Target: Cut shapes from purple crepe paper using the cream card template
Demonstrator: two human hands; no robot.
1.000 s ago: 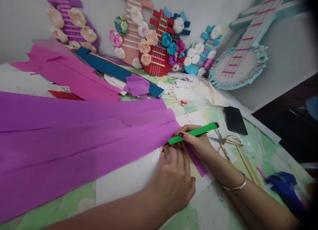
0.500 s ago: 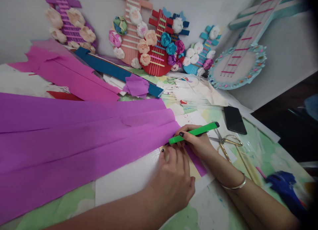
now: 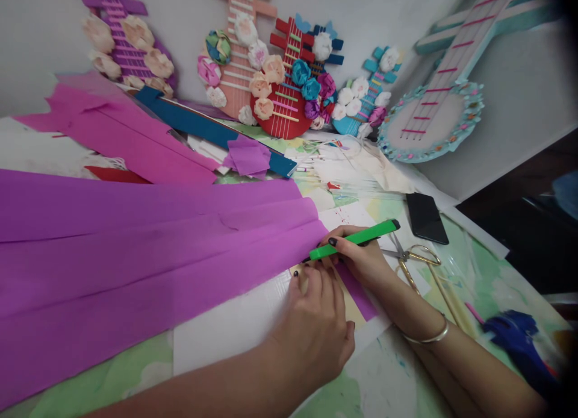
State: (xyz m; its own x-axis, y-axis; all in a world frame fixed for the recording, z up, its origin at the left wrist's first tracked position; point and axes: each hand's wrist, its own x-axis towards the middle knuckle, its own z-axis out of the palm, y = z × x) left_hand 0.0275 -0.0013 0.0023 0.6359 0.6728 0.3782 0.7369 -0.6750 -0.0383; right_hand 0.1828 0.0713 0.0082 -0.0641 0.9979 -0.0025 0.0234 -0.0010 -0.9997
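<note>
In my right hand (image 3: 354, 255), closed near the end of the purple paper, is a green box cutter (image 3: 356, 239) with a black end. It slants, its dark tip low by the paper's edge. My left hand (image 3: 318, 318) lies just below it, fingers bent and pressing down on a cream card (image 3: 356, 309). Most of that card is hidden beneath the hand. A strip of purple paper (image 3: 359, 291) shows beside the card. The large purple crepe paper (image 3: 149, 255) spreads leftward in folds, partly over a white board (image 3: 226, 330).
Gold-handled scissors (image 3: 409, 258) lie open right of my right hand, near a black phone (image 3: 428, 218). A blue glue gun (image 3: 519, 352) is at the right edge. Decorated paper guitars (image 3: 284, 114) lean on the wall. Pink paper (image 3: 121, 129) and a blue strip (image 3: 198, 126) lie behind.
The green box cutter has shifted very slightly right and up with my right hand. My left hand stays in place. The view has moved slightly.
</note>
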